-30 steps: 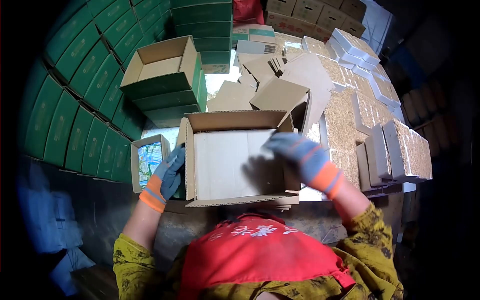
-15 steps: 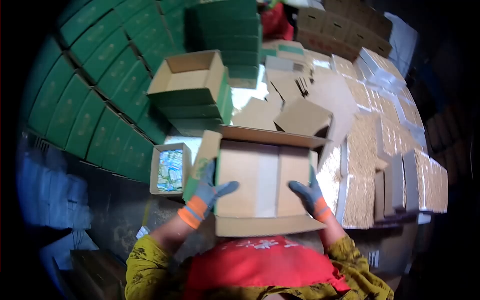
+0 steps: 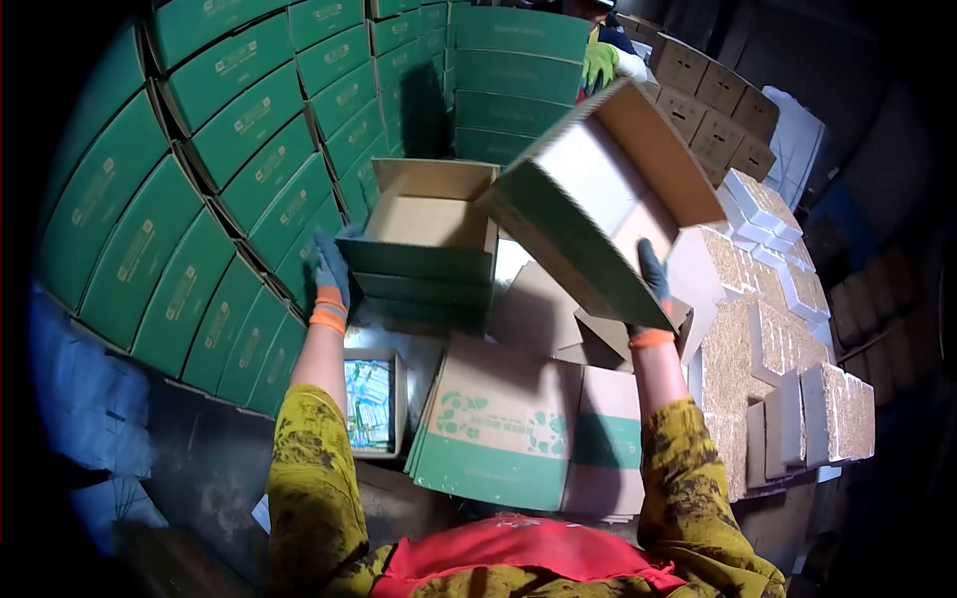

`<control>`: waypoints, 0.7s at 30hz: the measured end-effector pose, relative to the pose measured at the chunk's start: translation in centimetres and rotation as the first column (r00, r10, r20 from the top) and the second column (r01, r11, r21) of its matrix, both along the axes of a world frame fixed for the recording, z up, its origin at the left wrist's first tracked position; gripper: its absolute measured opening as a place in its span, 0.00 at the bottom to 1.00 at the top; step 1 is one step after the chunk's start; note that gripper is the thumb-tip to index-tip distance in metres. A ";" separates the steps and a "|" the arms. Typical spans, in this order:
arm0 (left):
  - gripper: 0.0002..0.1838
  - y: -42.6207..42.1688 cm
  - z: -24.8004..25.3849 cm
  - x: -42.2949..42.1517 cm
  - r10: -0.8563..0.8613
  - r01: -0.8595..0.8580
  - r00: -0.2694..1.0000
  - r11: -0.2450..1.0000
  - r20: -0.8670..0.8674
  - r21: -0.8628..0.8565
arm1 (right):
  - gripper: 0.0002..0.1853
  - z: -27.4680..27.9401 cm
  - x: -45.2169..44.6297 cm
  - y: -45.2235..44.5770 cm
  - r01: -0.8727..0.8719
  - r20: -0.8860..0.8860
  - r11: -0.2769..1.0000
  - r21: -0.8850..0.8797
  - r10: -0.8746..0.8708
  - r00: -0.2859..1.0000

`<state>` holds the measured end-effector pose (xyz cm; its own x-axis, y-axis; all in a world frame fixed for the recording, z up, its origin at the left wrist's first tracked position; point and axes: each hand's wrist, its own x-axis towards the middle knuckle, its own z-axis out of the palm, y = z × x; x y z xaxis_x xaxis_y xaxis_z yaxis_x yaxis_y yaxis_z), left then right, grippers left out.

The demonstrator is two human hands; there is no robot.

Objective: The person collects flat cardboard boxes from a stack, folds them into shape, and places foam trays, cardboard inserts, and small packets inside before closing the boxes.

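My right hand, in a grey-blue glove with an orange cuff, grips the near right end of an open cardboard box. That box is raised and tilted, green outside and brown inside. Its left corner overlaps the edge of a stack of open green boxes in this view. My left hand, gloved alike, is at the stack's left side with fingers extended; whether it touches the stack is unclear. Flattened green-and-brown cartons lie in front of me. Beside them stands a small box of green-blue packets.
Walls of green boxes rise at the left and back. Blocks with tan, grainy tops cover the right side. Brown cartons stand behind. At the back a co-worker's green-gloved hand shows.
The open box moved from in front of me up and right, tilting in my right hand. My left hand let go of it and moved to the stack's left. The flattened cartons came into sight.
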<state>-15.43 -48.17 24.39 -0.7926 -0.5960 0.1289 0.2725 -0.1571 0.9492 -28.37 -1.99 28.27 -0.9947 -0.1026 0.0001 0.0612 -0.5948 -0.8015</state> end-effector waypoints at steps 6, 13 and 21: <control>0.38 -1.0 -3.3 -2.1 -0.054 0.036 0.991 0.989 -0.122 -0.143 | 0.31 0.8 -3.6 -13.5 -0.228 -0.031 0.966 0.119 0.233 0.972; 0.29 -0.3 -4.5 -1.2 0.136 -0.150 0.986 0.977 -0.098 -0.151 | 0.35 -2.6 -6.6 -21.7 -0.273 -0.228 0.645 0.714 0.583 0.780; 0.23 -1.4 -9.9 -0.7 0.865 0.908 0.408 -0.354 0.291 -0.221 | 0.44 -10.6 -1.5 -16.2 -0.453 0.339 0.772 0.446 0.322 0.884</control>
<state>-16.13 -49.53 14.44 -0.8766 -0.4289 -0.2183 -0.1156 0.6279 -0.7697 -29.91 -18.21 17.69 -0.8326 -0.3998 -0.3833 0.4183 -0.0004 -0.9083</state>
